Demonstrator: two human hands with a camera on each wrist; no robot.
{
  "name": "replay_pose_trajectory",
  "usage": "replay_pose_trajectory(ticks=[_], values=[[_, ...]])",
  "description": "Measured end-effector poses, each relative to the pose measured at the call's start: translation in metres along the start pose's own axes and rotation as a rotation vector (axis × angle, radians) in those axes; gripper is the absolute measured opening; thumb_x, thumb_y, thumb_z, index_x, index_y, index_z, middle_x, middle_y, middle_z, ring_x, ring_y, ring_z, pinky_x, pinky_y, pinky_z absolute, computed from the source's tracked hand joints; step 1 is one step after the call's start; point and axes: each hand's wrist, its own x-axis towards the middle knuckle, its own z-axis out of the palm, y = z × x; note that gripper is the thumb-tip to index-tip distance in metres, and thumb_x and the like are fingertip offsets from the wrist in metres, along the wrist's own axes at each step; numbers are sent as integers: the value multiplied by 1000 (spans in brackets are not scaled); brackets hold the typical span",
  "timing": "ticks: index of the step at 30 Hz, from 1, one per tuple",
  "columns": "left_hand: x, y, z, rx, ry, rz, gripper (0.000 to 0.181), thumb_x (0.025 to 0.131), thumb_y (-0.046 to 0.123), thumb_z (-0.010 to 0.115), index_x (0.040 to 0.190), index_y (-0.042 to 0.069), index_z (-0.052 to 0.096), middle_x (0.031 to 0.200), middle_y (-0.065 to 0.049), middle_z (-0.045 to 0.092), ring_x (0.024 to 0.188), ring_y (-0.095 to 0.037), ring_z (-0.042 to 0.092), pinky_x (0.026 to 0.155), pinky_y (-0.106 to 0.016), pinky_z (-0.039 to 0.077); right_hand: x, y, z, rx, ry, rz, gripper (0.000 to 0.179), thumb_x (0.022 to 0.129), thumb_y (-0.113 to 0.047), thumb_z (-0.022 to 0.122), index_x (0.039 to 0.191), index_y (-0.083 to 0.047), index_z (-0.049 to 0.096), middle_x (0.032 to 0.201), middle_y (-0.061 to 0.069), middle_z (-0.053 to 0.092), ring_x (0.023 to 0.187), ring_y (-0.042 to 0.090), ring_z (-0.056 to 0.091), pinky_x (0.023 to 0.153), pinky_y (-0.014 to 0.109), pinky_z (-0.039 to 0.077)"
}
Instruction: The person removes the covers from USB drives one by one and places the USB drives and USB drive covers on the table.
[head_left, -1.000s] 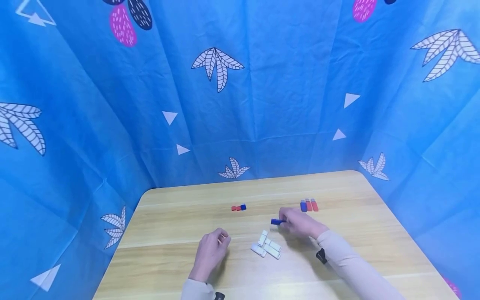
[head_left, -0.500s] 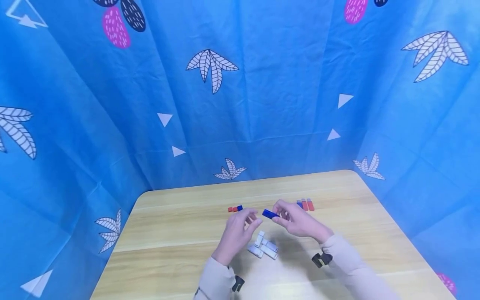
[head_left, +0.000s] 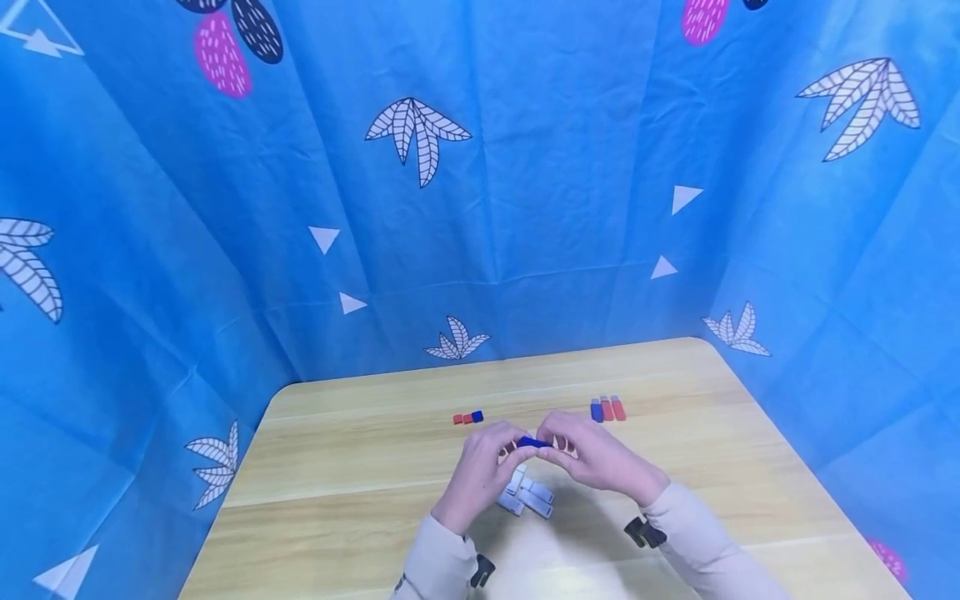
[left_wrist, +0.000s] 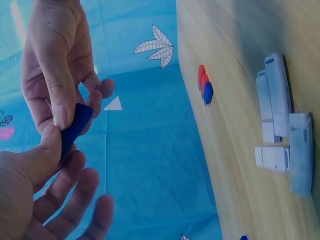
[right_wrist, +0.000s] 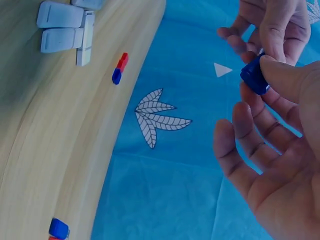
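A blue USB flash drive (head_left: pixel 533 442) is held in the air between both hands. My left hand (head_left: pixel 480 467) pinches one end with thumb and fingers, while my right hand (head_left: pixel 600 454) pinches the other. The left wrist view shows the blue body of the drive (left_wrist: pixel 76 127) between the two thumbs; fingers hide parts of it. Beneath the hands lie several white flash drives (head_left: pixel 537 497), partly covered by the left hand in the head view.
Beyond the left hand, two small red caps (head_left: pixel 462 419) and a blue cap (head_left: pixel 477 416) lie in a row. Uncapped drives stand side by side farther right: a blue one (head_left: pixel 597 410) and two red ones (head_left: pixel 618 408). A blue patterned curtain (head_left: pixel 555 208) surrounds the wooden table (head_left: pixel 322 467).
The right hand has lifted the blue flash drive and brought it left, over the white drives. My left hand has risen to the right and now pinches its other end.
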Motion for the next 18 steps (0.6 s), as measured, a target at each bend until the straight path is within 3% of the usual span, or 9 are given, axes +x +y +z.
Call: replay_pose_trajectory(ticks=[12, 18], values=[[-3, 7, 0, -20, 100, 88, 16, 84, 19, 82, 77, 13, 70, 71, 6, 64, 68, -7, 56, 62, -18, 50, -1, 1, -6, -164, 68, -205, 7, 93, -17, 73, 94, -21, 67, 87, -14, 64, 79, 4, 59, 71, 13, 48], [-4, 6, 2, -57, 82, 98, 18, 88, 19, 79, 77, 13, 66, 71, 5, 61, 70, -5, 52, 63, -17, 47, 3, 6, -12, -188, 69, -298, 12, 90, -12, 75, 96, -21, 68, 87, -13, 66, 79, 5, 59, 72, 11, 47]])
